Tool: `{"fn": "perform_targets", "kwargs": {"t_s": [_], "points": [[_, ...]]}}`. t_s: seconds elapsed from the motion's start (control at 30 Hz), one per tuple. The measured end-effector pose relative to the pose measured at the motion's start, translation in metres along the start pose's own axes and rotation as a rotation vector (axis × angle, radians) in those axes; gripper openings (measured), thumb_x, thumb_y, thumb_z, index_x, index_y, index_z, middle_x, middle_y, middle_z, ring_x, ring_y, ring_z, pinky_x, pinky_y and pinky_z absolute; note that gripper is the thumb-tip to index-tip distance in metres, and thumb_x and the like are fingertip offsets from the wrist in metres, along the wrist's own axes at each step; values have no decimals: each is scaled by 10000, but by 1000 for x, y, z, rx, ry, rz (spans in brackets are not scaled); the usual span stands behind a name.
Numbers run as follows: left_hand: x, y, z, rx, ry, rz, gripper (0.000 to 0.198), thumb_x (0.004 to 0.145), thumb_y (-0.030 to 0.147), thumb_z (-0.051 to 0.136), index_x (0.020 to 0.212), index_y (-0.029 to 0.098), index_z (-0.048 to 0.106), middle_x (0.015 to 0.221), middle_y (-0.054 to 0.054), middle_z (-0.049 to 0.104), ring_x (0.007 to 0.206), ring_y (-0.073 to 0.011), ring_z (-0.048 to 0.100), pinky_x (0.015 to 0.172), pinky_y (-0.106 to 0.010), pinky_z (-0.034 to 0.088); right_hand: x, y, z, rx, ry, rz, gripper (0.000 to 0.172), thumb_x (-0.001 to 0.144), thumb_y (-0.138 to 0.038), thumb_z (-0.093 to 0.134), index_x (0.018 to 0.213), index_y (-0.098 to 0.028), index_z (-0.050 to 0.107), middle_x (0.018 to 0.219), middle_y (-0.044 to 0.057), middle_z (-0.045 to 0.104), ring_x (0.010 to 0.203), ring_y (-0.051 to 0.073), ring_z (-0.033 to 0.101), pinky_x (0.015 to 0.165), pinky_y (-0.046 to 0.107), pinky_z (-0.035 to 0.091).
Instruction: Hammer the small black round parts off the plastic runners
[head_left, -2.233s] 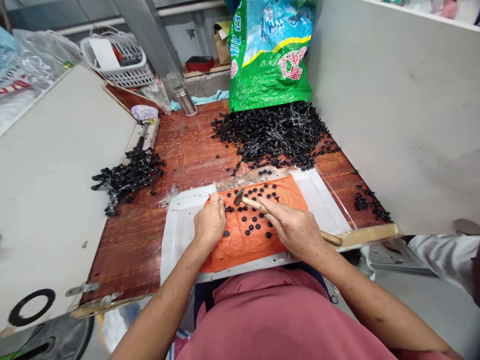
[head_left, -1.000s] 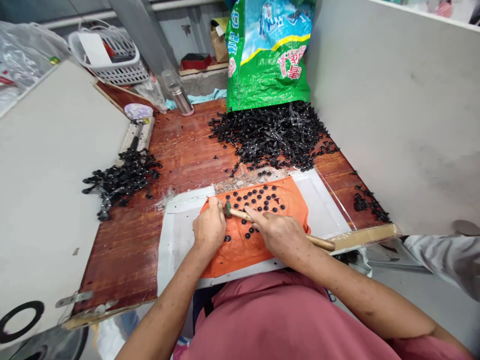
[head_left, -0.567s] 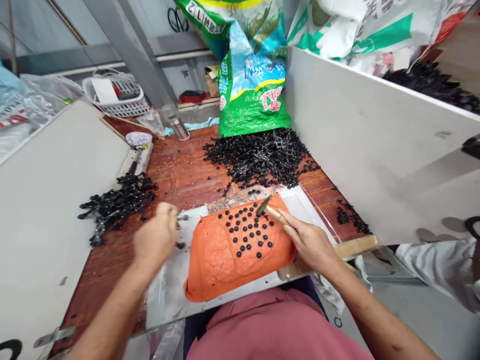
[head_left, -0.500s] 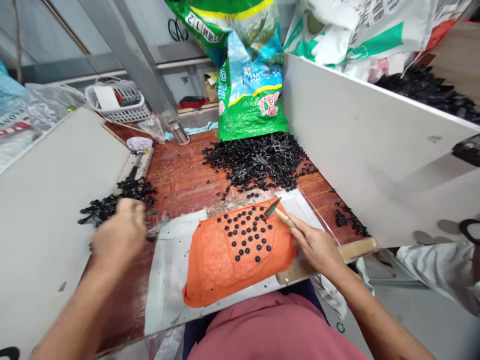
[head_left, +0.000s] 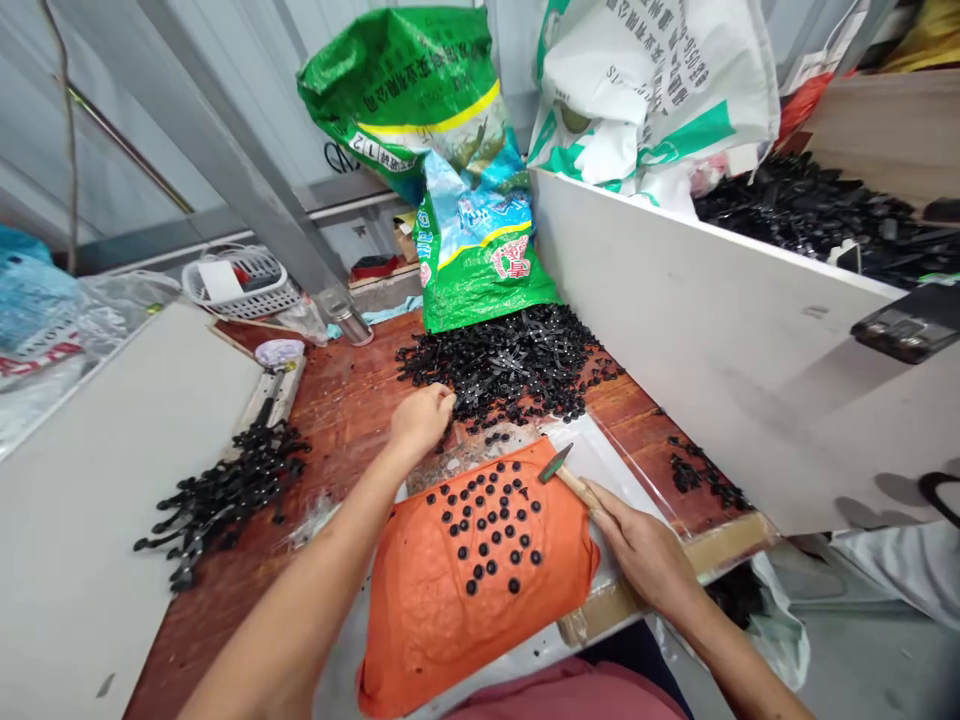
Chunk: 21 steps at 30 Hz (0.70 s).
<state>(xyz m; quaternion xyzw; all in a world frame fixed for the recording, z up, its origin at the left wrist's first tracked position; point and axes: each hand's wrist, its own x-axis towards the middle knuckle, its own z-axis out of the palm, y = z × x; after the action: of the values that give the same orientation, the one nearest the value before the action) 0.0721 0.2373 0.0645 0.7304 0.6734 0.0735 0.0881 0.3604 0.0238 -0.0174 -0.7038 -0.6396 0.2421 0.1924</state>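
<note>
My right hand (head_left: 641, 545) is closed round the light wooden handle of a small hammer (head_left: 574, 485). The hammer's greenish metal head is over the upper right of an orange cloth-covered pad (head_left: 420, 600). Several round black plastic pieces (head_left: 484, 550) are set in scattered rows on the pad. My left hand (head_left: 424, 418) is at the left front edge of a heap of small black plastic parts (head_left: 510, 360). Its fingers are curled together, and whatever they pinch is hidden.
A second cluster of black parts (head_left: 232, 490) lies at the left beside a grey board (head_left: 90, 480). A green sack (head_left: 480, 280) stands behind the heap. A white panel (head_left: 697, 330) walls off the right side. A glass bottle (head_left: 349, 318) and a basket (head_left: 244, 285) stand at the back left.
My left hand has moved from the left cluster across to the edge of the central heap. My right hand still holds the hammer over the pad. The camera view has shifted slightly.
</note>
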Motion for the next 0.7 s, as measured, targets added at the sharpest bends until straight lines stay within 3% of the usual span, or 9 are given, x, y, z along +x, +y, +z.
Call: {"fn": "perform_targets", "kwargs": {"t_s": [0.1, 0.2, 0.33, 0.47, 0.7], "points": [[24, 37, 26, -4, 45, -25, 332, 929, 470, 527, 1002, 210, 721, 1129, -141, 727, 1076, -320, 634, 886, -403, 456, -1, 1, 1, -4, 1, -7, 475, 1059, -417, 350, 1501, -368, 516, 1265, 13, 735, 1057, 269, 743, 907, 393, 590], [32, 45, 37, -46, 87, 0, 244, 822, 393, 693, 980, 207, 701, 1141, -142, 699, 1141, -343, 574, 933, -429, 419, -2, 1, 2, -6, -3, -10, 476, 1064, -409, 334, 1512, -380, 494, 1278, 8, 729, 1062, 263, 741, 901, 393, 590], [36, 27, 34, -204, 86, 62, 152, 818, 326, 681, 941, 243, 646, 901, -27, 669, 897, -225, 593, 807, -320, 406, -1, 0, 1, -10, -35, -14, 474, 1064, -419, 335, 1506, -378, 501, 1248, 9, 744, 1053, 268, 744, 874, 389, 594], [42, 6, 30, -446, 56, 73, 97, 797, 272, 631, 805, 229, 544, 642, 66, 481, 637, -132, 472, 653, -243, 346, 1, 1, 1, -25, -27, -35, 458, 1062, -425, 348, 1493, -411, 504, 1228, -13, 753, 1034, 258, 751, 808, 352, 599], [34, -9, 26, -875, 45, 39, 190, 739, 344, 612, 763, 219, 471, 667, 71, 454, 609, -109, 439, 597, -210, 350, 0, -1, 2, -43, 7, -43, 434, 1057, -420, 367, 1448, -405, 556, 1172, -6, 775, 964, 253, 767, 780, 344, 596]]}}
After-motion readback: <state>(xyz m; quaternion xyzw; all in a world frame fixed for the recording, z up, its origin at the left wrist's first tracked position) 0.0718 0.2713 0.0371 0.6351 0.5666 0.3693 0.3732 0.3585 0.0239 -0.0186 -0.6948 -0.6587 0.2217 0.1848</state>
